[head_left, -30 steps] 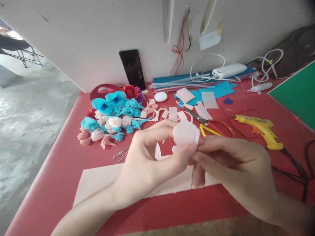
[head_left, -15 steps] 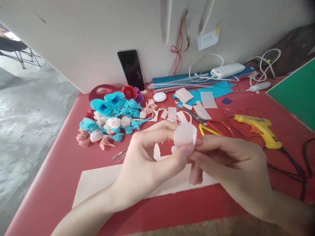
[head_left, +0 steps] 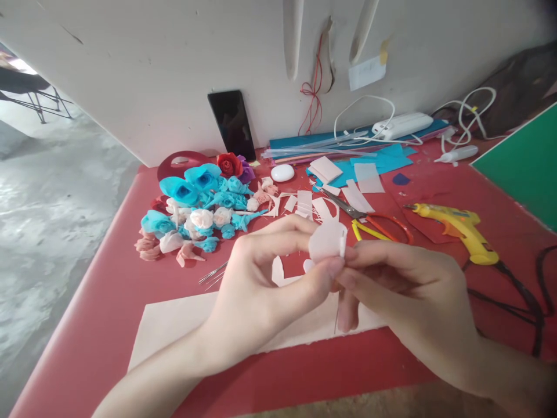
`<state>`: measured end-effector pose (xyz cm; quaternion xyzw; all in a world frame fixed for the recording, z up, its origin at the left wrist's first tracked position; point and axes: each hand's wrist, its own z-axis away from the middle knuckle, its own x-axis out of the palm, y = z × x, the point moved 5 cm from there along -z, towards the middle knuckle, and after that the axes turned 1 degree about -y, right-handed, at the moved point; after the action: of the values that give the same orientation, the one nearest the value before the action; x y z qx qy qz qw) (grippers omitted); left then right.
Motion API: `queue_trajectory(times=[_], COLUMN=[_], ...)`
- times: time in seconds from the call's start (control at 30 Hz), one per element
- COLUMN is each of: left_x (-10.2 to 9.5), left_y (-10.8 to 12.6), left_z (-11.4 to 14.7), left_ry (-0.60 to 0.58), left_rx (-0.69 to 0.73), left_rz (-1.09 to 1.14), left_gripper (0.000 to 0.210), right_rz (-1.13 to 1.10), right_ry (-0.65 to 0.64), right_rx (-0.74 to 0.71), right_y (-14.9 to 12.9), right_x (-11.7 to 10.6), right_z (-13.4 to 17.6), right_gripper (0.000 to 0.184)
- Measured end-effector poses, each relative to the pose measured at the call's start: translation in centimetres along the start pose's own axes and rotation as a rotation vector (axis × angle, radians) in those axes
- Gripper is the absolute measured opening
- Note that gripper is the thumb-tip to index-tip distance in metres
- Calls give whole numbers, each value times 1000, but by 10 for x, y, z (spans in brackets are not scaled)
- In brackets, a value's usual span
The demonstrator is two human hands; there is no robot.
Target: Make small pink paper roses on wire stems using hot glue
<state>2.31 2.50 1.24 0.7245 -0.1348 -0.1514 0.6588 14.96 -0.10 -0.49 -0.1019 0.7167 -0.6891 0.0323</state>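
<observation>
pale pink and flimsy-looking, so roll gently: with left fingers (head_left: pixel 314 281) pinching the petal (head_left: pixel 324 241) and right fingers (head_left: pixel 387 256) closed at its base, avoid creasing.

Paper petal (head_left: pixel 326 241): base hidden by left fingers (head_left: pixel 315 281). Wire (head_left: pixel 336 320) under the fingers: top covered, can't tell what it joins. Pale sheet (head_left: pixel 174 322) beneath them: middle blocked. Black cable (head_left: pixel 538 328) right of right fingers (head_left: pixel 374 252): runs out of frame. Green board (head_left: pixel 524 165), farther right: cropped. Chair (head_left: pixel 21 81), far left of fingers: cropped, blurry.
</observation>
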Motion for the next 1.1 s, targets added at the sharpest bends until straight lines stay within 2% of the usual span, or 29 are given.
queue_trajectory(times=[0.23,0.33,0.47,0.67,0.97,1.1], left_x=[-3,-6,-5,-3,-5,-3], left_y=[2,-3,-8,-6,-11,-8], left_z=[-1,-1,-2,-4,2,1], left_ry=[35,68,38,35,53,20], left_rx=[60,54,8,-20,19,54], left_rz=[-78,-40,34,80,-54,-62], left_gripper=[12,13,17,15,18,20], right_rz=[-46,-56,-44,-42,3,-3], right_ry=[3,-31,-75,-39,-6,11], right_rx=[12,35,57,22,-30,-36], right_y=[0,2,6,5,7,6], right_x=[0,0,1,3,1,0], right_z=[-4,-5,-5,-4,-1,-1], right_gripper=[4,7,10,8,7,8])
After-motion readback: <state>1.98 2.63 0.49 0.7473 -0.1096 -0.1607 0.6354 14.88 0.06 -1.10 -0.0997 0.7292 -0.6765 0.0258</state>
